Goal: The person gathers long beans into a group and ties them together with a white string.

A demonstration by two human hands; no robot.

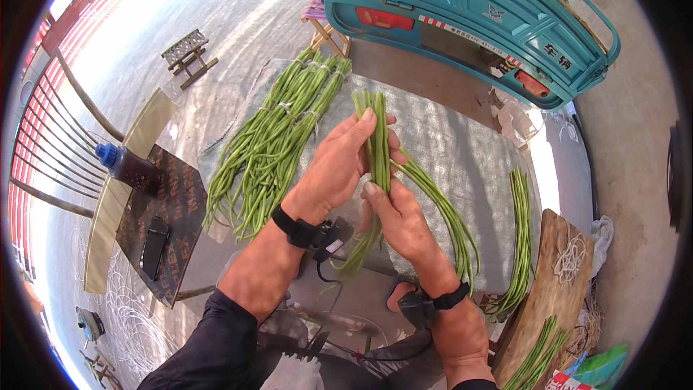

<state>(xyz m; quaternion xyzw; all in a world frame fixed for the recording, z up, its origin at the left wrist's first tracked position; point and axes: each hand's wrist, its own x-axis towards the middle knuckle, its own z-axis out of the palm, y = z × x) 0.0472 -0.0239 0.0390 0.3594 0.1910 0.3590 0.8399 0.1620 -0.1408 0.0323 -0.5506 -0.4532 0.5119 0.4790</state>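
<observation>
A small bunch of long green beans (380,146) stands nearly upright between my two hands over the cloth-covered table (444,135). My left hand (346,154) grips it near the upper ends, thumb across the front. Lower down, my right hand (398,211) closes around the same bunch, whose lower ends hang blurred. Loose long beans (441,200) lie on the cloth just right of my hands. Several tied bundles of long beans (281,135), bound with pale string, are piled at the left. Another group of long beans (520,233) lies at the table's right edge.
A wooden board (557,260) at the right bears white strings (571,257) and a few beans. To the left, a bottle with a blue cap (130,168) and a black phone-like object (155,246) rest on a dark panel. A teal cargo vehicle (465,11) stands beyond the table, near a folding stool (324,24).
</observation>
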